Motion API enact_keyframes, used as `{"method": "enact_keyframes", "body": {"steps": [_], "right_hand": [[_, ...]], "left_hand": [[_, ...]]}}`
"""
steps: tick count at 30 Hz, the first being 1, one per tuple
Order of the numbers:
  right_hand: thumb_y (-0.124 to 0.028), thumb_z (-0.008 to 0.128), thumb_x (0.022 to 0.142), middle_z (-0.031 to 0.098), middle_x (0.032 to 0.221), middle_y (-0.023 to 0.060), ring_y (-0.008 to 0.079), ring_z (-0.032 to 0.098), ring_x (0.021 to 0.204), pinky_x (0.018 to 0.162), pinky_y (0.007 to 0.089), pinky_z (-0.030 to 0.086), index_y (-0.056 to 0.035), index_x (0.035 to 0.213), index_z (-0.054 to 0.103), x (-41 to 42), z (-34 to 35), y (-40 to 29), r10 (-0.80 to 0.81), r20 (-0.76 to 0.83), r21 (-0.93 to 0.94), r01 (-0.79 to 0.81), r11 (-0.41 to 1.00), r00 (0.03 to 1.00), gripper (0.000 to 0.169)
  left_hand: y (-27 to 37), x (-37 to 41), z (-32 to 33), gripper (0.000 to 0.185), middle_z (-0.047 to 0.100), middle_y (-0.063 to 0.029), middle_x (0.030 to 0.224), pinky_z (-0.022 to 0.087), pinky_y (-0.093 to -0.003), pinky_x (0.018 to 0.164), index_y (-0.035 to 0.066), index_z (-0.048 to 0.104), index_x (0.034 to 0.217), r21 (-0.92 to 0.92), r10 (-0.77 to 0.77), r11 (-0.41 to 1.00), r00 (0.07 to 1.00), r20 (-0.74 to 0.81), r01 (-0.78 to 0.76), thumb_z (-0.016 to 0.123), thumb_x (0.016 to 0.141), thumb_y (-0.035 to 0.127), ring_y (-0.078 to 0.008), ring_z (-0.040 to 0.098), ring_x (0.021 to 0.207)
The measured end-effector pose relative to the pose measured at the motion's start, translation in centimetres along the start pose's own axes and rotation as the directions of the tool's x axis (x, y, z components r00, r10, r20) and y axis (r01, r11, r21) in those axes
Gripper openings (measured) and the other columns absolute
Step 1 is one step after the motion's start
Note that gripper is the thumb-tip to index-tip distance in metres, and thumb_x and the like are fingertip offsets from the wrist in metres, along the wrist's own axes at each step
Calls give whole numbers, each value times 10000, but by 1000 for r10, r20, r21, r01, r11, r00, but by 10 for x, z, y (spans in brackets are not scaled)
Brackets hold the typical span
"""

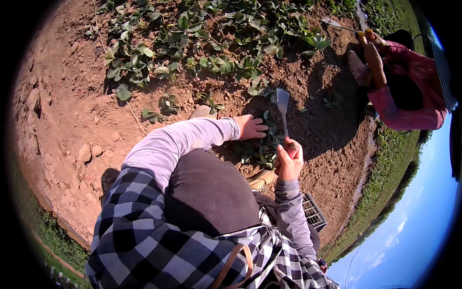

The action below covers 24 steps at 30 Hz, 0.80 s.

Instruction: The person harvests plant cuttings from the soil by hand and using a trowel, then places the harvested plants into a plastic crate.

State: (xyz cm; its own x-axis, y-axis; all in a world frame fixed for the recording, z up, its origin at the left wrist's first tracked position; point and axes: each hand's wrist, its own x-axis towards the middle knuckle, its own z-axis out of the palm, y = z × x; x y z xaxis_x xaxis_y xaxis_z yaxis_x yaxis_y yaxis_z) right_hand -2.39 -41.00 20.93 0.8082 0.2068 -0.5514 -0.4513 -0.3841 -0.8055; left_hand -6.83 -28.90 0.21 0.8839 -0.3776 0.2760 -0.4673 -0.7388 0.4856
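My left hand, fingers spread, reaches down at the edge of a patch of low leafy plants between my shoes. Whether its fingertips touch the leaves I cannot tell. My right hand is closed round the red handle of a hand tool with a flat, spatula-like metal blade. The blade points away from me, over the soil beyond those plants. Shadow covers part of the leaves between my hands.
A co-worker in a pink top crouches at the right, holding a similar yellow-handled tool. More leafy plants spread ahead. A dark plastic crate stands beside my right leg. Stones and dry clods lie at the left.
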Motion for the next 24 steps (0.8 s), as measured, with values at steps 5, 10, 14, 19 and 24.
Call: {"method": "enact_keyframes", "body": {"steps": [5,10,14,19,24], "right_hand": [[40,610,776,491,744,-28,26,374,450,374,177,294,-66,977,517,1,-5,-5,-55,3,-25,55,998,998,246],[38,597,781,551,867,18,39,400,444,370,187,314,-66,1021,514,1,-11,6,-49,-52,21,50,999,997,273],[34,611,778,514,802,-4,36,405,489,417,181,339,-63,1014,511,12,-8,20,-96,-22,-36,95,995,995,273],[-55,705,743,520,815,-5,66,471,675,580,214,430,-53,956,506,39,15,32,-220,104,-114,232,966,970,291],[-87,712,705,543,793,23,90,507,678,604,234,455,-32,925,532,63,40,42,-165,45,-164,170,972,985,289]], "left_hand": [[-12,10,12,122,531,-15,992,442,-316,746,163,598,846,143,-24,990,957,290,-19,526,772,228,-192,510,975],[-35,-6,-17,207,606,-88,841,482,-357,743,95,629,875,-518,-593,648,797,117,558,661,680,154,-255,599,841],[-34,-24,-52,222,608,-75,842,475,-338,698,74,644,805,-623,-665,550,743,75,556,705,683,250,-253,594,785],[-12,-13,-78,208,596,-87,1052,413,-392,869,64,587,791,-388,-464,851,852,-242,353,674,680,217,-264,528,1021],[8,-2,-80,266,620,-109,816,473,-342,715,49,549,948,-733,-538,415,795,280,539,624,726,174,-229,605,851]]}}
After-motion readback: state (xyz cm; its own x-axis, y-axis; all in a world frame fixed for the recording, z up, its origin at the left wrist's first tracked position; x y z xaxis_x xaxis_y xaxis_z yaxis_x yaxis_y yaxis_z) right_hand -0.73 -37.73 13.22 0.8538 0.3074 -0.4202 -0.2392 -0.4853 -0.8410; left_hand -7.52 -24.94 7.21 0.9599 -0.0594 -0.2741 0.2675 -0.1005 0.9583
